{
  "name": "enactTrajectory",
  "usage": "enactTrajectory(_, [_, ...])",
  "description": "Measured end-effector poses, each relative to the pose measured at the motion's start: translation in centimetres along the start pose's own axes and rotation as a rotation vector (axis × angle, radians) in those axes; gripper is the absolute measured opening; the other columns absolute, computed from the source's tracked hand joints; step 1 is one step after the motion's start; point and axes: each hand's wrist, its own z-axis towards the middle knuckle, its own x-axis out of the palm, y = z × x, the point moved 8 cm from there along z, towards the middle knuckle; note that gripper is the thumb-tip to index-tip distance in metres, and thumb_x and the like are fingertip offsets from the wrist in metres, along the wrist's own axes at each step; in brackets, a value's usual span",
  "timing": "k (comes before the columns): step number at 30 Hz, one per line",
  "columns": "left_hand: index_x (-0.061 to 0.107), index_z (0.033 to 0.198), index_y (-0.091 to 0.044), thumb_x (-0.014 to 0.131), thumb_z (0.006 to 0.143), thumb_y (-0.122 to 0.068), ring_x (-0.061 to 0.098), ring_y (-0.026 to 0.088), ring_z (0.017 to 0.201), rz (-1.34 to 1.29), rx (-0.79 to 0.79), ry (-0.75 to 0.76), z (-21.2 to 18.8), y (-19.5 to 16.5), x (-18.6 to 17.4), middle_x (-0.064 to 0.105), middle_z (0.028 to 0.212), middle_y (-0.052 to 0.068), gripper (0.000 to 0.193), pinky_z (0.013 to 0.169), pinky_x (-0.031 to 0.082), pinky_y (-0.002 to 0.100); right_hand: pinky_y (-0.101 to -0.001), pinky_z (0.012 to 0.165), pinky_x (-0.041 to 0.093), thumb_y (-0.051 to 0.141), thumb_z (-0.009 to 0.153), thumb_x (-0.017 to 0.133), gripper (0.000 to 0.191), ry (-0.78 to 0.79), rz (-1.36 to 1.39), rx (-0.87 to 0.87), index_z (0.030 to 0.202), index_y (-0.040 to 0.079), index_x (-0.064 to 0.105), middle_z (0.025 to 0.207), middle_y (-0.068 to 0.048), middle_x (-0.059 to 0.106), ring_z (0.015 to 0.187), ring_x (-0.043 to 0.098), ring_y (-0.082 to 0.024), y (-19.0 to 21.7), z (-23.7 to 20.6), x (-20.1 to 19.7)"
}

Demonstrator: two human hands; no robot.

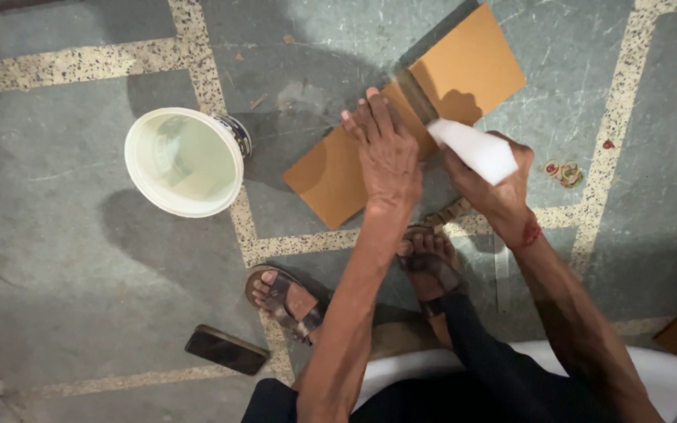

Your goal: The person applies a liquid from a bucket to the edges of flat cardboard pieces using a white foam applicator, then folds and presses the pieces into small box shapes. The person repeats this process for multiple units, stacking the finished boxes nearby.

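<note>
The orange board (464, 66) lay flat on the floor, stretching toward one o'clock from the hands. The left hand (388, 153) pressed it, fingers spread flat. The right hand (495, 184) gripped a white-handled brush (464, 141), its bristles on the board.

A flat tan board (464, 70) lies on the floor, a white-handled brush (476, 149) across it.

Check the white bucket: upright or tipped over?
Upright. The white bucket stands on the floor with its round open mouth facing the camera; its contents cannot be told.
</note>
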Motion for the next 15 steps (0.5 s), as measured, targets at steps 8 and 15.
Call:
enactTrajectory(8, [0.062, 0.132, 0.005, 0.082, 0.084, -0.024, 0.034, 0.044, 0.149, 0.046, -0.016, -0.165, 0.4, 0.0, -0.2, 0.032, 0.161, 0.025, 0.059, 0.130, 0.015, 0.060, -0.0335, 0.066, 0.055, -0.002, 0.096, 0.078, 0.016, -0.084, 0.237, -0.016, 0.111, -0.002, 0.073, 0.092, -0.010, 0.071, 0.076, 0.069, -0.023, -0.7, 2.1, 2.2])
enactTrajectory(15, [0.060, 0.129, 0.007, 0.088, 0.067, -0.036, 0.026, 0.043, 0.148, -0.101, 0.040, 0.075, -0.5, 0.7, -1.6, 0.025, 0.159, 0.023, 0.081, 0.124, 0.016, 0.061, -0.0369, 0.061, 0.055, 0.006, 0.086, 0.078, 0.015, -0.136, -0.366, -0.552, 0.102, 0.006, 0.080, 0.093, -0.010, 0.080, 0.079, 0.077, -0.026, 1.9, 4.4, 3.8])
